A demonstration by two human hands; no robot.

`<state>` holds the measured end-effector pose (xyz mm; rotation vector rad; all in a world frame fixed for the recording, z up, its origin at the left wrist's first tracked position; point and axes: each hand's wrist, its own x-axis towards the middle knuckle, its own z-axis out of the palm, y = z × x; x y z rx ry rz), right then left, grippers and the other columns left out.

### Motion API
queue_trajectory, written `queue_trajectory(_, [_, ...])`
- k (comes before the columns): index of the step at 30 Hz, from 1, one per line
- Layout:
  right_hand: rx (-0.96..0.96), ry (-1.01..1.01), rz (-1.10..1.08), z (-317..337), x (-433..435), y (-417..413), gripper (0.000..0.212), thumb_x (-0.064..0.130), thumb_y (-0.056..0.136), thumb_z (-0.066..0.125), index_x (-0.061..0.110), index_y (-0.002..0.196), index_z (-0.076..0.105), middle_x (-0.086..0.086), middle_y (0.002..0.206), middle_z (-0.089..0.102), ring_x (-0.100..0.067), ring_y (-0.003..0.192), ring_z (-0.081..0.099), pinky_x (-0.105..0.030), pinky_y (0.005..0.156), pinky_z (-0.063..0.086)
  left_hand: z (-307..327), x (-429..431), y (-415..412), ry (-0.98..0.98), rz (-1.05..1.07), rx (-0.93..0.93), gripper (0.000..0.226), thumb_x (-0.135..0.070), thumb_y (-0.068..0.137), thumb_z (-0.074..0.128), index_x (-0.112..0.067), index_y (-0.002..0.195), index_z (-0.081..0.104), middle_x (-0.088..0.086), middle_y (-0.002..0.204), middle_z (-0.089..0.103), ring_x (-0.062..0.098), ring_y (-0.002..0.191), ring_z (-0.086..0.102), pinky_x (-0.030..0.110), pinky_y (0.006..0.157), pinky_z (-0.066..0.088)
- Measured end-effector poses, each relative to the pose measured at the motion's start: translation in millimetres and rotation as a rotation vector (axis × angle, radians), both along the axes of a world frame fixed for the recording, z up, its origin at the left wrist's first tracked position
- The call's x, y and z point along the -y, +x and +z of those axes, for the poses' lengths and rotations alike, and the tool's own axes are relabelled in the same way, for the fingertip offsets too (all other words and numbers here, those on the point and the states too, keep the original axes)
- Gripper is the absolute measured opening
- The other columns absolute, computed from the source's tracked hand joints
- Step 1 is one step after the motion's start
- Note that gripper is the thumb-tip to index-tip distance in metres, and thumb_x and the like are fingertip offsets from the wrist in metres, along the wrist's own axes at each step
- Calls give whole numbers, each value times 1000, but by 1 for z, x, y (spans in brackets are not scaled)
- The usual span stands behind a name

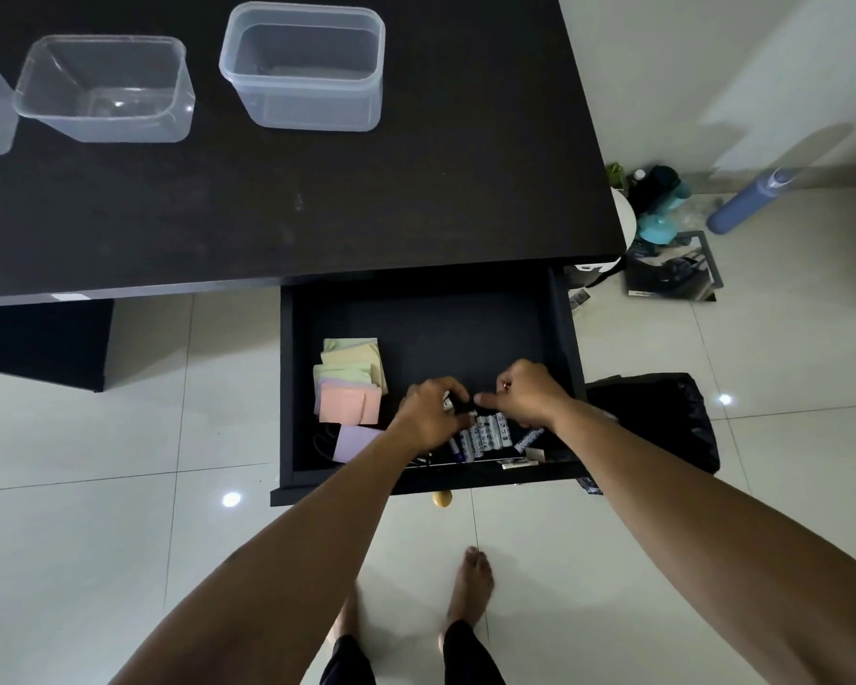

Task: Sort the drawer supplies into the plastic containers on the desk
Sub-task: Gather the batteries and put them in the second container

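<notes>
Saw a black desk (pixel 317 215) bearing a clear container (pixel 105 89) and a cloudier, bluish-white one (pixel 302 66). Found the drawer (pixel 287 388) black inside and out, with a brass-coloured knob (pixel 442 497). Noted sticky notes (pixel 349 405) in pale yellow, light green, salmon pink and lilac. Made out white batteries (pixel 490 430) with what seemed dark blue print. Took in glossy white floor tiles (pixel 95 437) with thin grey lines, a dusty-blue bottle (pixel 747 202) and a black bag (pixel 663 412).

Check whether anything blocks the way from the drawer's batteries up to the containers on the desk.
Nothing visible does: the drawer is pulled open, the desk between it and the containers looks bare, and they stand lidless.
</notes>
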<state>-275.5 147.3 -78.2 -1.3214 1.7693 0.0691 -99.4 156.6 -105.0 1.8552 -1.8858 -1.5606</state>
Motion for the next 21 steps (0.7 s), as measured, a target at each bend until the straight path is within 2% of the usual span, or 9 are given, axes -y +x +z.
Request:
queue_trajectory(3, [-128, 18, 135, -2, -7, 3, 27, 37, 91, 69, 10, 87, 71, -7, 89, 68, -23, 82, 64, -28, 72, 48, 3, -7, -1, -24, -98, 75, 31, -36, 77, 81, -30, 105, 69, 1, 108, 70, 20, 99, 64, 31, 88, 51])
queue_trajectory(5, [-202, 10, 178, -4, -10, 6, 25, 33, 93, 67, 9, 101, 70, -10, 102, 69, -28, 92, 66, -34, 81, 54, 3, -11, 0, -34, -132, 127, 35, -39, 76, 82, -30, 107, 69, 1, 106, 70, 20, 98, 65, 31, 86, 52])
queue_trajectory(8, [-292, 34, 261, -4, -14, 9, 19, 17, 94, 63, 8, 111, 67, -14, 114, 66, -32, 102, 66, -36, 84, 55, 7, -15, -2, -34, -154, 181, 40, -43, 72, 83, -28, 106, 68, 3, 104, 70, 21, 96, 65, 33, 83, 54])
queue_trajectory(13, [-383, 15, 339, -3, -26, 14, 20, 9, 85, 69, 7, 105, 67, -14, 109, 67, -34, 98, 68, -35, 75, 54, 9, -12, -8, -66, -245, 284, 42, -40, 72, 84, -23, 105, 64, 6, 105, 69, 25, 95, 66, 33, 80, 54])
queue_trajectory(17, [-389, -11, 344, -2, -28, 15, 23, 6, 83, 66, 7, 106, 66, -15, 110, 65, -35, 100, 67, -36, 76, 54, 7, -11, -8, -80, -271, 303, 40, -37, 74, 83, -22, 105, 63, 6, 108, 70, 27, 98, 66, 33, 79, 52])
queue_trajectory(21, [-380, -18, 337, -4, -31, 17, 28, 14, 81, 72, 9, 108, 65, -12, 110, 63, -33, 101, 66, -35, 76, 54, 6, -11, -6, -78, -253, 308, 40, -38, 72, 84, -23, 104, 64, 4, 107, 69, 24, 96, 65, 30, 77, 51])
